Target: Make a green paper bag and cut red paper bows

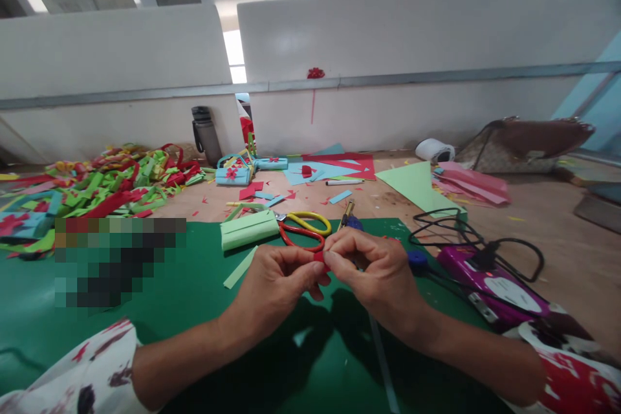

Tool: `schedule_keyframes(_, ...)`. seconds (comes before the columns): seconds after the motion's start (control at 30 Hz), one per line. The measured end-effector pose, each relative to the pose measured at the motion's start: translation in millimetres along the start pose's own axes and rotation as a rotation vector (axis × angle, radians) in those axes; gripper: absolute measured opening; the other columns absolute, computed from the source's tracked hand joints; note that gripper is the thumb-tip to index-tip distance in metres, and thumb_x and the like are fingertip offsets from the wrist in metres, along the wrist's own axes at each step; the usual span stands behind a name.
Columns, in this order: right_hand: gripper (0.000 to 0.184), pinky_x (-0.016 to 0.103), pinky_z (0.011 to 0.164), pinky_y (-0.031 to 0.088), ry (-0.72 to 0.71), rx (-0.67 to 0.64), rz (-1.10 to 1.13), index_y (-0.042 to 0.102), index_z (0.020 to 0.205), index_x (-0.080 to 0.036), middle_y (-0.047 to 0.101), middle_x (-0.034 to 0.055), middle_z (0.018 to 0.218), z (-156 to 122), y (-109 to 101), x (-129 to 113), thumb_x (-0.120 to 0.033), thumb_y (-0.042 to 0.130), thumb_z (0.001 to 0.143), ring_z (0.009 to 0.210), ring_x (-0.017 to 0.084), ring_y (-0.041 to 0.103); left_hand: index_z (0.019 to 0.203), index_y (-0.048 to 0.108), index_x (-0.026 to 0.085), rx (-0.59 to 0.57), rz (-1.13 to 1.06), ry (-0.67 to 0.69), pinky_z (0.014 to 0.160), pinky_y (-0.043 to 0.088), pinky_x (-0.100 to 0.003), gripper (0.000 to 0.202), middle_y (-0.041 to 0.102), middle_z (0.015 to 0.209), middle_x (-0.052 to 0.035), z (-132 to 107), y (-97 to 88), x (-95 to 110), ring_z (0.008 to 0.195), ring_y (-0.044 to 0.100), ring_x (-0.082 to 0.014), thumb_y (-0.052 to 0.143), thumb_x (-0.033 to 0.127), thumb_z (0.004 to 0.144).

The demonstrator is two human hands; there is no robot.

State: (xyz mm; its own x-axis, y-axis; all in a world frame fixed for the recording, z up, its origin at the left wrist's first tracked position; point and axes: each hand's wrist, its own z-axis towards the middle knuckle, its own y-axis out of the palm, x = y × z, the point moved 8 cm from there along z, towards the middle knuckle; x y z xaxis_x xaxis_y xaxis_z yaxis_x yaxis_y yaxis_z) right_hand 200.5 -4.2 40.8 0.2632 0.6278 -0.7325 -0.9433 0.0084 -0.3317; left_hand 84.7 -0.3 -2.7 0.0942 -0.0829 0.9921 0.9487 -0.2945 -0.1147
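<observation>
My left hand (276, 278) and my right hand (373, 272) meet above the green cutting mat (160, 310). Both pinch a small red piece of paper (319, 258) between fingertips and thumbs. Only a sliver of the red piece shows between the fingers. Just behind the hands lie scissors with red and yellow handles (306, 228) and a folded light green paper piece (249, 229). A thin green paper strip (240, 268) lies on the mat left of my left hand.
A heap of green, red and blue paper strips (97, 184) fills the left. Blue paper baskets (233, 171), coloured sheets (334, 168), a grey bottle (206, 136), a tape roll (434, 150), a bag (524, 139) and a purple glue gun with black cord (490, 278) lie around.
</observation>
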Motion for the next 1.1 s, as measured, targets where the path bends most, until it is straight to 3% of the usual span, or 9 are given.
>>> schedule_keyframes(0.4,0.019,0.022,0.059,0.046,0.018,-0.009,0.011,0.057,0.058,-0.016,0.061,0.0002,0.064,-1,2,2,-0.007,0.056,0.075,0.060,0.011,0.058,0.068,0.068,0.011,0.015,0.005,-0.004,0.058,0.045,-0.025,0.022,0.064,0.062,-0.0045,-1,1.2,1,0.055,0.058,-0.0134,0.060,0.029,0.076)
schedule_keyframes(0.63,0.004,0.019,0.057,0.049,0.132,-0.054,0.138,0.062,0.073,-0.015,0.066,0.0002,0.067,-3,7,13,-0.018,0.062,0.077,0.062,0.011,0.062,0.069,0.067,0.012,0.062,-0.029,0.021,0.062,0.044,-0.025,0.019,0.065,0.061,-0.0032,-1,-8.2,5,0.059,0.058,-0.0131,0.059,0.027,0.077)
schedule_keyframes(1.1,0.009,0.022,0.052,0.047,0.198,-0.027,0.157,0.062,0.064,-0.015,0.064,0.0005,0.060,-3,2,10,-0.015,0.059,0.073,0.055,0.012,0.059,0.069,0.067,0.012,0.048,0.005,0.032,0.061,0.043,-0.024,0.019,0.065,0.061,-0.0029,-1,-8.0,8,0.059,0.057,-0.0129,0.059,0.027,0.077)
